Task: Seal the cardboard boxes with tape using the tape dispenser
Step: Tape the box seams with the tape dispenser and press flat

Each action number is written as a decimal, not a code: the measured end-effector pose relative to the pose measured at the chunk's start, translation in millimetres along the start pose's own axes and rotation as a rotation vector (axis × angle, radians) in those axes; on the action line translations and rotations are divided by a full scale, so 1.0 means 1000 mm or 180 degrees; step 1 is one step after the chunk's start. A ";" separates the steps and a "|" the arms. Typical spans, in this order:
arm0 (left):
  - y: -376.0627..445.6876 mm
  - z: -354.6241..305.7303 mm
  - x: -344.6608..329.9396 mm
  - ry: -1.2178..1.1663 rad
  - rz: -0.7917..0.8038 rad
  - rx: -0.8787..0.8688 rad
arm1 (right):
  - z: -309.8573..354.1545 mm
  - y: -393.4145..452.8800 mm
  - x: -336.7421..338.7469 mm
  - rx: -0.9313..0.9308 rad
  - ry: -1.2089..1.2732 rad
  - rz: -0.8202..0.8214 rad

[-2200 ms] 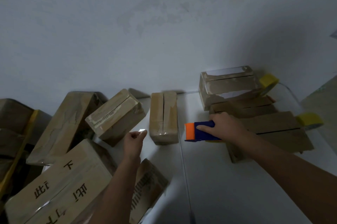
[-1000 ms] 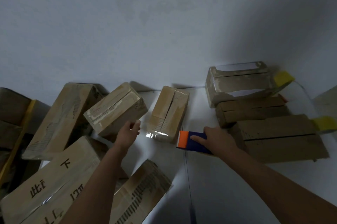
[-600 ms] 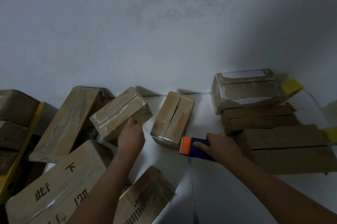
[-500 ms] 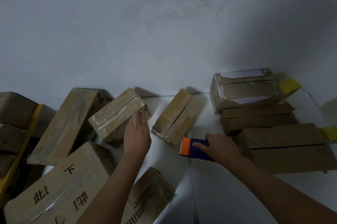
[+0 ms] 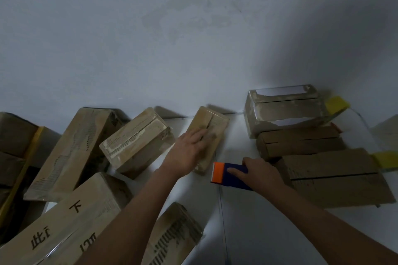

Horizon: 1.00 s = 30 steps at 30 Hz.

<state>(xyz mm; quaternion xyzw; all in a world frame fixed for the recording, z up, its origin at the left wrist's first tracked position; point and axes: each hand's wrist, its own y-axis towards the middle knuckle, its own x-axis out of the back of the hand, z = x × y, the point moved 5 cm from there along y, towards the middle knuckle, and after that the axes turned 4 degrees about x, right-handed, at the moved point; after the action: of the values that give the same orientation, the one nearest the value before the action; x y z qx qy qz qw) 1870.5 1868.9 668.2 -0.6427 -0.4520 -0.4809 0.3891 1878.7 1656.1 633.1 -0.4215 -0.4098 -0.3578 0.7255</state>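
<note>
A small cardboard box [image 5: 212,123] lies on the white floor near the wall, its top seam facing up. My left hand [image 5: 191,149] lies flat on its near half with the fingers spread and slightly blurred. Just to the right, my right hand [image 5: 256,173] grips a blue tape dispenser [image 5: 232,175] with an orange front end, held low beside the box's near right corner. The tape roll itself is hidden by the hand.
A taped box [image 5: 137,141] and a long box [image 5: 73,152] lie to the left. Printed boxes [image 5: 64,226] fill the lower left. Three boxes are stacked at right [image 5: 301,141], with yellow pieces [image 5: 337,104] behind. The white wall [image 5: 172,38] is close ahead.
My left hand left the taped box on the left and moved right onto the small middle box, which has turned. My right hand with the dispenser has stayed almost still.
</note>
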 end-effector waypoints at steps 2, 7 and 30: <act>0.010 0.015 -0.024 0.0038 0.0621 0.0338 | -0.002 -0.002 0.005 -0.0023 0.0083 0.0025; 0.003 0.028 -0.039 -0.0001 0.0676 0.0496 | -0.017 -0.006 0.015 0.0046 0.0427 0.0067; -0.020 -0.004 -0.059 0.0271 0.0571 0.0070 | -0.043 -0.020 0.033 0.0248 0.0339 0.0442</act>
<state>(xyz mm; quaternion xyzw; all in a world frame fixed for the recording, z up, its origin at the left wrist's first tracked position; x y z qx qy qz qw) 1842.9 1858.6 613.3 -0.6553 -0.3809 -0.4660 0.4565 1887.0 1604.1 655.7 -0.4008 -0.3541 -0.3123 0.7852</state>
